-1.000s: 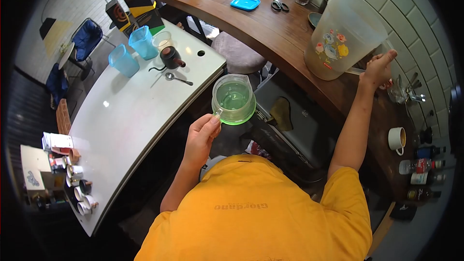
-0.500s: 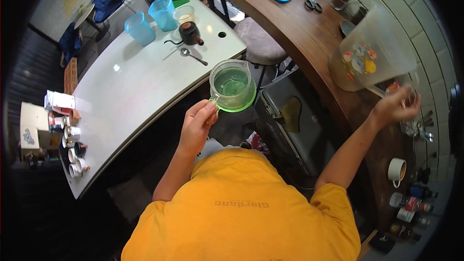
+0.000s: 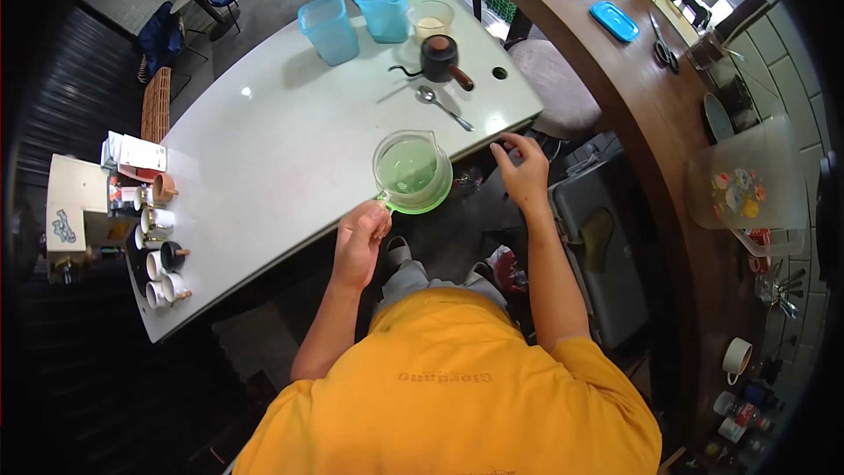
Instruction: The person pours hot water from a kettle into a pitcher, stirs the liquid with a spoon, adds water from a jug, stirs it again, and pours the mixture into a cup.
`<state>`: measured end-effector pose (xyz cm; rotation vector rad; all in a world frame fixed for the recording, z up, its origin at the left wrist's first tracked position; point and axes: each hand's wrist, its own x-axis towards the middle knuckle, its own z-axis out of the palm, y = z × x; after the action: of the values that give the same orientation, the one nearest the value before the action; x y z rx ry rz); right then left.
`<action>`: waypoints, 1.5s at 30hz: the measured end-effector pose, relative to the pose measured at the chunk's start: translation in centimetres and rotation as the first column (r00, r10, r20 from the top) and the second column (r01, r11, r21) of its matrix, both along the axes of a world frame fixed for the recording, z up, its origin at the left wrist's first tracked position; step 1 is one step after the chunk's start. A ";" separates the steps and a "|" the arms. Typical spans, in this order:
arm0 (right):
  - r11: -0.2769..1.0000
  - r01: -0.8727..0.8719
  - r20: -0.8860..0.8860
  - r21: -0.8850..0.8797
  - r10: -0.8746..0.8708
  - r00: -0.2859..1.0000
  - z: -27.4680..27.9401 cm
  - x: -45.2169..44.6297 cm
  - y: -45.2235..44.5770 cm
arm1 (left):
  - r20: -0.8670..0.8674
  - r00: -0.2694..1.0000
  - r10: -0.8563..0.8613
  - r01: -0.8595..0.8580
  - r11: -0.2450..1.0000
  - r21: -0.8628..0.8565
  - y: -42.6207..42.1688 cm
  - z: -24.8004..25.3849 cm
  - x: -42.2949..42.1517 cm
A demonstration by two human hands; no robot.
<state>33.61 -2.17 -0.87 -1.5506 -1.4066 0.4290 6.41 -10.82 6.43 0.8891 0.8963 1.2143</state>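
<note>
My left hand point(image 3: 360, 236) is closed round the handle of a clear glass jug point(image 3: 411, 172) with a green base, held up near the white table's front edge. Some liquid seems to sit inside it. To the right, my right hand point(image 3: 522, 169) is in the air with its fingers apart and nothing in them. Beyond the jug, a metal spoon point(image 3: 444, 107) lies on the white table point(image 3: 255, 185). Behind the spoon stands a small black gooseneck kettle point(image 3: 438, 59) with a wooden handle. A clear cup point(image 3: 432, 19) with pale contents stands beside it.
Two blue plastic containers point(image 3: 329, 28) stand at the table's back, and several cups point(image 3: 158, 220) at its left end. On the curved wooden counter point(image 3: 607, 79) are a blue lid point(image 3: 614, 21), scissors point(image 3: 665, 48) and a large flowered pitcher point(image 3: 747, 178). A grey stool point(image 3: 554, 79) stands between.
My right hand has come away from the large pitcher on the counter and now hangs near the table's right corner. The view has turned left; the jug is now closer to the white table.
</note>
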 end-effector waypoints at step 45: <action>0.905 -0.421 -0.302 0.066 0.420 0.856 7.0 -17.0 11.2 | -0.120 0.984 0.131 -0.147 0.980 -0.132 12.4 -9.1 -11.0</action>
<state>16.61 8.99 6.09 -1.1046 -1.4877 0.9011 -4.63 1.54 -2.70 0.7963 1.1355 1.2133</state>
